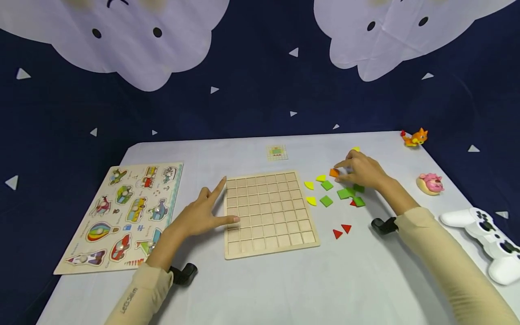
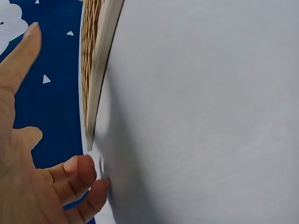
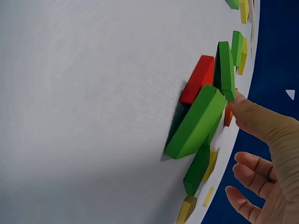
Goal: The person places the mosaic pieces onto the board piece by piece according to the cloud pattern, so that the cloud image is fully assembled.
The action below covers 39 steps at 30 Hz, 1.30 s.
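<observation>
A wooden grid board [image 1: 268,214] lies at the middle of the table. My left hand [image 1: 205,212] is at its left side, thumb over the edge and index finger stretched toward the far corner; in the left wrist view the hand [image 2: 28,172] has its other fingers loosely bent. To the right of the board, my right hand [image 1: 361,169] pinches an orange square tile [image 1: 334,173] between thumb and index finger. Around it lie several green tiles [image 1: 326,201], yellow quarter-round tiles [image 1: 311,201] and red triangles [image 1: 337,234]. In the right wrist view, a green tile [image 3: 196,123] leans on a red one [image 3: 198,79].
A small pattern card [image 1: 277,152] lies behind the board. On the left is a vehicle peg puzzle [image 1: 126,212]. Along the right side are an orange fox figure [image 1: 415,137], a pink toy [image 1: 430,184] and a white game controller [image 1: 485,241].
</observation>
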Available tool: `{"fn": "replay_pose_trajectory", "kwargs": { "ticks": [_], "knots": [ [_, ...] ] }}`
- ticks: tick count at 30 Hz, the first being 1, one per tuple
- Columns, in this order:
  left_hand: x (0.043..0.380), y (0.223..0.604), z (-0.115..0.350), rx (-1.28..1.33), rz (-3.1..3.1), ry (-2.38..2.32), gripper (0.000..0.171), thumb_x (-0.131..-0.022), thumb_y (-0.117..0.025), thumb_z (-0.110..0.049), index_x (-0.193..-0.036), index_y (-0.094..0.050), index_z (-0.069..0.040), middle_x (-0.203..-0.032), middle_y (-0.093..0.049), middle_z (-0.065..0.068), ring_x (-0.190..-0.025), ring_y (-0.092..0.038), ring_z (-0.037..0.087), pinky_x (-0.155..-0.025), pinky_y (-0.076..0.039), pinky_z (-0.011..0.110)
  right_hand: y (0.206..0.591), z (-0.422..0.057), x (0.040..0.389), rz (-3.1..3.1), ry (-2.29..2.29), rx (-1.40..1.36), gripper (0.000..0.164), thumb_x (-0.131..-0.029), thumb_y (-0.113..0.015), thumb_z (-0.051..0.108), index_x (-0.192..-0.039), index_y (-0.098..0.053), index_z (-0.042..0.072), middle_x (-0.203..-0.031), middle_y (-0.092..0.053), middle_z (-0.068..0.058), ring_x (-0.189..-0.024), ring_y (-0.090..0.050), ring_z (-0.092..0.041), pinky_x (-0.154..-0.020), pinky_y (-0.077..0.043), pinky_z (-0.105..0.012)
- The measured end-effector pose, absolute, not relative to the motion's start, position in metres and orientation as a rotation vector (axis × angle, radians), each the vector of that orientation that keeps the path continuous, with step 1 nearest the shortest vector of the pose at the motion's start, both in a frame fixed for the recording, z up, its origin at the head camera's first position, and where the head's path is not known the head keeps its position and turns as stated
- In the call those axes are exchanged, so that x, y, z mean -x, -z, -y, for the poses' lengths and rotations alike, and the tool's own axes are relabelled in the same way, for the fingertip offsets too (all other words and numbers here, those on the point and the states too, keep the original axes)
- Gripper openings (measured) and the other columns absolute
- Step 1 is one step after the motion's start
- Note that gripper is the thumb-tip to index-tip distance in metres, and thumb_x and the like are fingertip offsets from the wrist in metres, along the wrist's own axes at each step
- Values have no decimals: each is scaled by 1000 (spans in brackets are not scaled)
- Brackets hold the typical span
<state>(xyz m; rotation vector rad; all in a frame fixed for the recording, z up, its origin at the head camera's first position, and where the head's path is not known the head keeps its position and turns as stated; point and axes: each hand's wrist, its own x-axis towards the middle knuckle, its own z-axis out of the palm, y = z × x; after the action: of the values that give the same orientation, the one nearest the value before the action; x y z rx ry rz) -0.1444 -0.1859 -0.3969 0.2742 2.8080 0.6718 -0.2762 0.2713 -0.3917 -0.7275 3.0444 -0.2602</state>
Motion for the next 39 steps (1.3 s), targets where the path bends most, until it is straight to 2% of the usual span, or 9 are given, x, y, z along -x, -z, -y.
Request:
{"fn": "replay_pose_trajectory", "kwargs": {
  "ticks": [4, 10, 15, 19, 25, 33, 39],
  "knots": [
    [141, 403, 188, -306, -2779, -700, 119, -70, -71, -76, -160, -5, -36, -119, -43, 17, -76, -54, 27, -66, -47, 40, 395, -271, 276, -3034, 278, 727, 38, -82, -82, 31, -113, -77, 10, -106, -57, -17, -92, -53, -27, -70, -46, -42],
    [137, 409, 196, -371, -2761, -804, 117, -71, -81, -62, -161, -13, -29, -110, -42, 11, -75, -46, 21, -68, -42, 34, 396, -270, 275, -3018, 307, 698, 36, -85, -79, 27, -115, -76, 8, -104, -56, -15, -86, -50, -24, -67, -43, -37],
    [135, 413, 199, -414, -2756, -868, 109, -73, -83, -54, -159, -24, -21, -109, -43, 11, -80, -44, 19, -72, -41, 35, 394, -268, 276, -3007, 368, 654, 32, -86, -78, 21, -111, -75, 1, -101, -57, -14, -86, -51, -24, -70, -45, -39],
    [137, 416, 200, -427, -2747, -884, 105, -74, -83, -53, -158, -29, -20, -109, -42, 11, -84, -45, 20, -76, -41, 37, 394, -266, 278, -2989, 393, 648, 27, -85, -78, 17, -104, -76, -3, -100, -58, -13, -88, -53, -25, -75, -45, -42],
    [138, 418, 203, -428, -2710, -929, 106, -73, -85, -49, -157, -31, -14, -108, -39, 11, -83, -41, 19, -76, -39, 36, 395, -265, 280, -2977, 403, 640, 24, -83, -78, 17, -97, -76, -2, -99, -57, -13, -87, -51, -25, -74, -43, -40],
    [138, 419, 207, -422, -2697, -953, 109, -71, -87, -48, -156, -30, -8, -103, -36, 10, -81, -37, 18, -72, -36, 32, 398, -267, 280, -3013, 430, 675, 28, -80, -80, 20, -97, -76, -2, -98, -58, -12, -85, -52, -24, -71, -43, -38],
    [141, 420, 206, -399, -2664, -977, 109, -71, -87, -45, -156, -29, -10, -102, -34, 9, -80, -36, 19, -71, -36, 33, 397, -261, 278, -3037, 472, 716, 26, -80, -80, 22, -96, -77, 1, -97, -57, -9, -84, -51, -23, -71, -42, -38]
  ]
}}
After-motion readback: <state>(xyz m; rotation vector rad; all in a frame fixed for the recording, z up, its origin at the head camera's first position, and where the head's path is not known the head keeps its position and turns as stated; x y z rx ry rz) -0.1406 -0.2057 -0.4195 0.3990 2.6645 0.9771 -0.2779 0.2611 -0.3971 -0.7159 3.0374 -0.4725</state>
